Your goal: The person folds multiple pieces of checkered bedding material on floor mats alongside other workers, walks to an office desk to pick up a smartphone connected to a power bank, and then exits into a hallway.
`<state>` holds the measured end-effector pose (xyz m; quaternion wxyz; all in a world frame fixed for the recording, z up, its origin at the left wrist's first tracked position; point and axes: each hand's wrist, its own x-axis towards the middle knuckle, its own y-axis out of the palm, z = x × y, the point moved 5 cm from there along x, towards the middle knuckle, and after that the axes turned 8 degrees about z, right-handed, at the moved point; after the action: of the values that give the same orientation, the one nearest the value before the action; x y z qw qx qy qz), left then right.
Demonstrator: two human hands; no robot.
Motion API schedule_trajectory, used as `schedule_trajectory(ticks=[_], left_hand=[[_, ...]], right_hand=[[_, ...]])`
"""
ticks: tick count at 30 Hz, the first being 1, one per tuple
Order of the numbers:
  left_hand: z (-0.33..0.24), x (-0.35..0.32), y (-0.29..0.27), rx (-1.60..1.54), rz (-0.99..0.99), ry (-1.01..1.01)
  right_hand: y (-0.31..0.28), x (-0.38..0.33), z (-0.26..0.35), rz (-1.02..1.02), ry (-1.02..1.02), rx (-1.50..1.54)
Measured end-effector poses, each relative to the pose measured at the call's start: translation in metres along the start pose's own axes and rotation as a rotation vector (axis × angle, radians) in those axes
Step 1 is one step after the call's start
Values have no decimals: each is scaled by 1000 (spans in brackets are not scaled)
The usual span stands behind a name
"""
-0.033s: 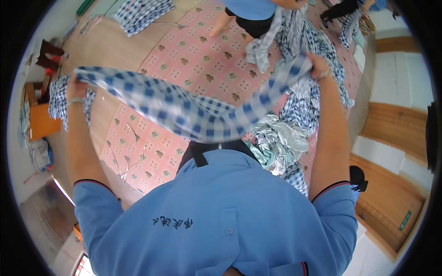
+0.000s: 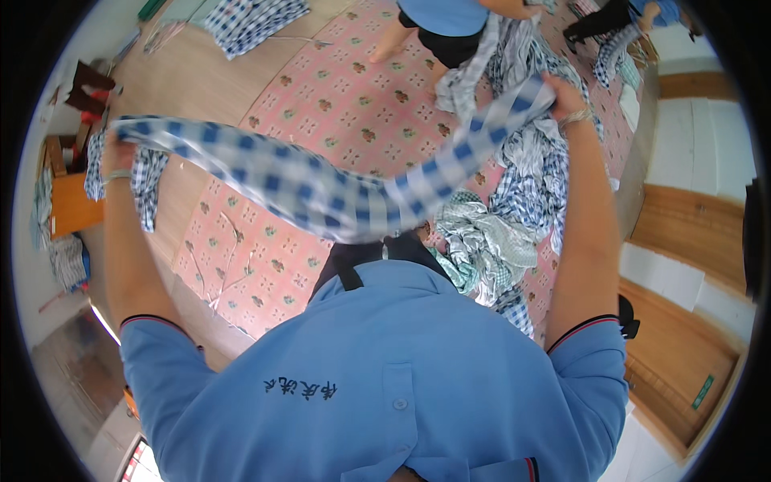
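A blue-and-white checked cloth hangs in a sagging band between my hands, in front of my waist. My left hand is closed on its left end, and my right hand grips the right end, a little higher. Both arms are spread wide. The cloth's surface is smeared by motion, and its full size cannot be made out. Beneath its right half lies a heap of crumpled checked fabric in green, grey and blue.
Pink flowered matting covers the floor, with loose strings at left. A person in a blue top handles cloth ahead; another person is at far right. Folded checked cloth lies far left. Wooden-fronted cabinets line the right.
My hands have moved farther apart, the left outward and the right outward and up. The cloth between them is stretched a little wider.
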<state>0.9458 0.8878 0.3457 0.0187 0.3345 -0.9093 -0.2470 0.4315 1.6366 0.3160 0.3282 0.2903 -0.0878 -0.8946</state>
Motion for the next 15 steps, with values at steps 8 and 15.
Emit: schedule_trajectory(ticks=[8, 15], left_hand=[[-300, -288, -127, 93, -640, 526], [-173, -532, -97, 115, -620, 438]], right_hand=[[7, -39, 175, 137, -323, -240], [-30, -72, 98, 84, -246, -284]])
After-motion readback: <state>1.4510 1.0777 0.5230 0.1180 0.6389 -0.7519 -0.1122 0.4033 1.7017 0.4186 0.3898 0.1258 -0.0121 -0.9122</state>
